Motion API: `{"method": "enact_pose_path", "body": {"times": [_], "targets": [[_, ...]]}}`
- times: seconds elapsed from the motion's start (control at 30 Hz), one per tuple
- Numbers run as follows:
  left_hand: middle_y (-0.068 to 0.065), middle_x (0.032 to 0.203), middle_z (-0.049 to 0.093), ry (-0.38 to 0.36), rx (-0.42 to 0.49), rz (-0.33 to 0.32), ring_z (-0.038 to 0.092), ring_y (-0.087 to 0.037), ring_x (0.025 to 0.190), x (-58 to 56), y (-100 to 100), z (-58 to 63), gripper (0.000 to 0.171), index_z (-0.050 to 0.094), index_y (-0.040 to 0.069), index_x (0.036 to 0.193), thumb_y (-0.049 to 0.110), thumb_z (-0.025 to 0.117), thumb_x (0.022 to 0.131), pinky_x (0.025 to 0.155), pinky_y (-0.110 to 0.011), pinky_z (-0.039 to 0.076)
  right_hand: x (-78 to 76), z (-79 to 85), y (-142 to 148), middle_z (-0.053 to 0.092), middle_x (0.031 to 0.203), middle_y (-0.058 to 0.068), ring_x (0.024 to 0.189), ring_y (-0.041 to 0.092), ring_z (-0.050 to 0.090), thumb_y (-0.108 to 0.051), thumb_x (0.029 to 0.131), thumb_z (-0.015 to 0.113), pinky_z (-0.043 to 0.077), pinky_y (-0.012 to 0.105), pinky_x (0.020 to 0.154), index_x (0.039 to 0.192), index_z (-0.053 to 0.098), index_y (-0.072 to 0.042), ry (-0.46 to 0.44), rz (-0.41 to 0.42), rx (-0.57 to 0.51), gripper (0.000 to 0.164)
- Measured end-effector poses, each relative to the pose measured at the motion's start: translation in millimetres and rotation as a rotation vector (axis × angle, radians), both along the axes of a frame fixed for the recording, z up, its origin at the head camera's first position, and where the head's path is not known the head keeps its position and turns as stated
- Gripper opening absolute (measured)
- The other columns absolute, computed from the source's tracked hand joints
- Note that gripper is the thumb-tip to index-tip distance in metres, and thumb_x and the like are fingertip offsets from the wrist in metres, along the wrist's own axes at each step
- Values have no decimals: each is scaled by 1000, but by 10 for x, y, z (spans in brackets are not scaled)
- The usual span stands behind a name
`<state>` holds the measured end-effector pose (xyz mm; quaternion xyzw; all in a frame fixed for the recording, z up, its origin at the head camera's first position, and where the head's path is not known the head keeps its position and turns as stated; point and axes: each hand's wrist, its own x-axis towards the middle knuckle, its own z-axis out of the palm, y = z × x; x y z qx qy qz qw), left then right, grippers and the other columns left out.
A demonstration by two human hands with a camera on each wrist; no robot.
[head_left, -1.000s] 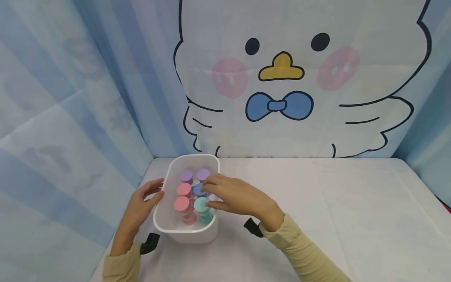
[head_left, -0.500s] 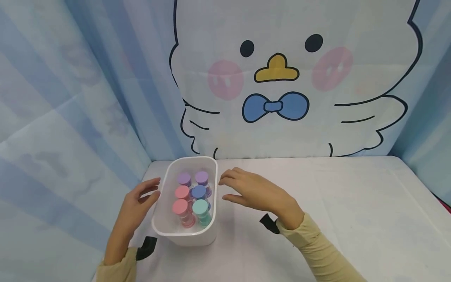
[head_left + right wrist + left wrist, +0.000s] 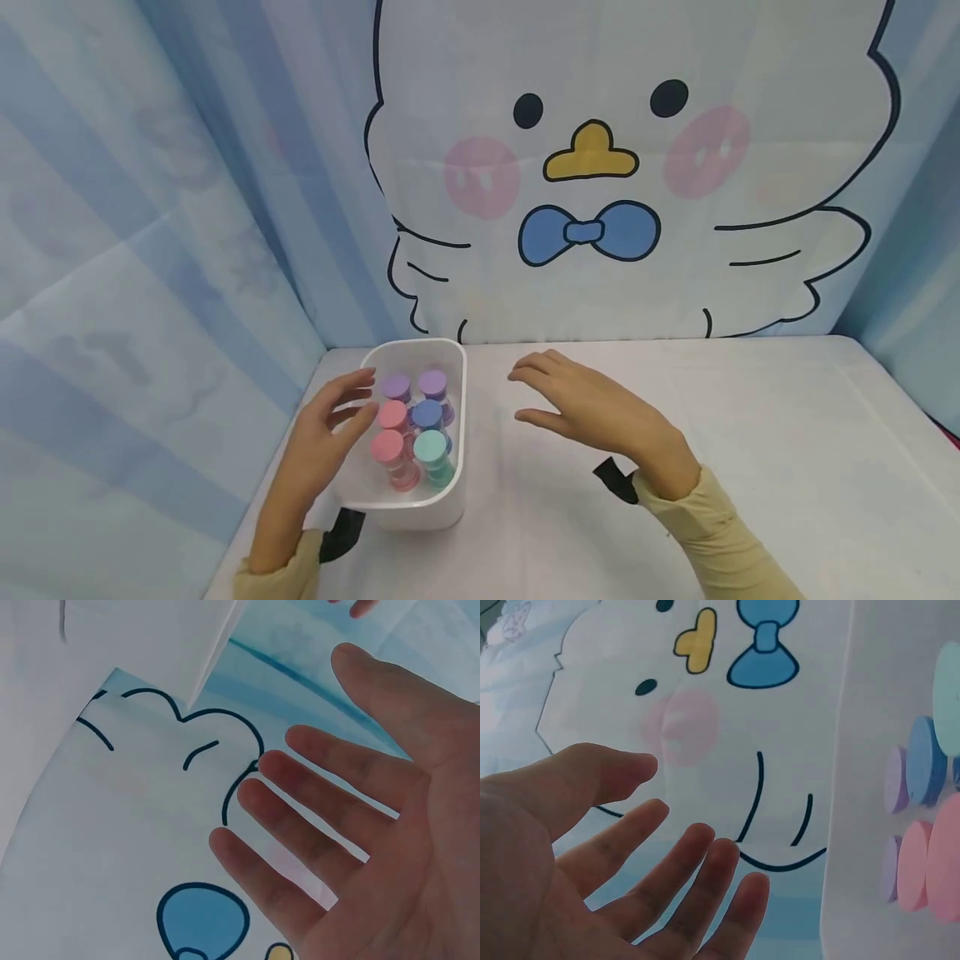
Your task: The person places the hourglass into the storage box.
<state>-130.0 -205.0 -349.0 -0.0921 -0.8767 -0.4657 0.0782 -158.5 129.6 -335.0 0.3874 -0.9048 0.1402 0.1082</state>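
Note:
A white plastic bin [image 3: 423, 517] holds several small hourglass-shaped sand timers with round caps. They stand upright in pairs: two with purple caps [image 3: 432, 383] at the back, a pink one [image 3: 393, 414] beside a blue one [image 3: 427, 413], and a second pink one [image 3: 387, 447] beside a teal one [image 3: 431, 447] in front. My left hand [image 3: 315, 446] hovers at the bin's left side, its fingers overlapping the rim in the head view and holding nothing. To the bin's right, my right hand [image 3: 600, 412] is in the air, fingers spread and relaxed, palm bare in the right wrist view.
A white-covered table [image 3: 712, 467] extends to the right of the bin. Behind it hangs a cloth printed with a white bird and blue bow tie [image 3: 590, 232]. A blue patterned curtain [image 3: 150, 333] borders the left side. Each wrist wears a black strap piece [image 3: 617, 481].
My right hand has left the blue and teal timers and moved right, out of the bin. The left hand came off the left rim, then shifted right over it.

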Motion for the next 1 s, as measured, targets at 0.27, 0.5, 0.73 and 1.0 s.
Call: {"method": "enact_pose_path", "body": {"times": [0.27,0.5,0.73,1.0], "targets": [[-11,138,56,-10,36,-41,56,-33,123,-56,236,-45,54,51,14,143,22,71,93,106,-50,44,39,-20,185,57,133,5,126,21,52,-38,94,68,46,39,104,133,57,-6,-32,-70,-38,52],[-12,139,55,-10,62,-87,55,-32,124,-86,452,-82,55,51,13,142,20,72,92,105,-54,44,68,-52,299,54,139,6,129,24,50,-40,94,67,45,44,105,138,53,-5,-76,-135,-54,58],[-12,136,57,81,72,-126,57,-32,120,-112,667,-139,56,54,7,140,15,75,89,103,-53,46,97,-114,377,50,144,8,133,27,46,-43,94,66,43,47,107,142,49,-4,-68,-154,-82,64],[-4,143,51,70,32,-136,48,-26,129,-71,886,-192,67,48,18,146,30,77,87,108,-54,40,161,-250,450,40,153,9,139,29,38,-52,94,61,36,50,112,150,38,-7,-121,-213,-77,75]]}}
